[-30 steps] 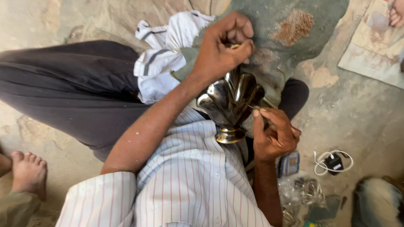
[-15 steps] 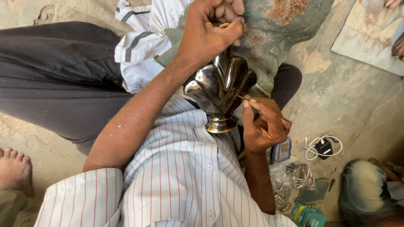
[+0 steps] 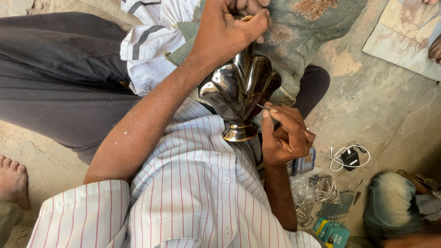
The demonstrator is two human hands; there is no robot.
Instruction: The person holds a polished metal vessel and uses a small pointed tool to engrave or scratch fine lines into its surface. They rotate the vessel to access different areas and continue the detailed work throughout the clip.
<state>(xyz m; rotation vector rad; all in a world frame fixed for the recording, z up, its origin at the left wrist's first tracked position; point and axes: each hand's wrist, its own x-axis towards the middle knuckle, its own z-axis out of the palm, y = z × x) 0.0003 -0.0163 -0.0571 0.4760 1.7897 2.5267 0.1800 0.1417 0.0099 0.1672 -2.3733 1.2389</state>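
A shiny fluted metal vase [image 3: 239, 87] lies tilted across my lap, its round foot toward my chest. My left hand [image 3: 227, 30] grips its far rim near the top of the view. My right hand [image 3: 285, 135] pinches a thin metal tool [image 3: 262, 107] whose tip touches the vase's side near the foot. A white striped cloth [image 3: 147, 43] and a grey-green cloth [image 3: 298, 32] lie on my dark trousers under the vase.
On the stone floor at right lie a black charger with white cable [image 3: 350, 157], clear plastic bags with metal parts [image 3: 317, 190], a small teal box [image 3: 331, 231] and a slab [image 3: 404, 32]. Another person's foot [image 3: 13, 181] is at left; a person's knee [image 3: 390, 202] at lower right.
The view has shifted down and slightly left, so the vase and hands sit higher in frame. My right hand stays at the vase's side with the tool; my left keeps its grip.
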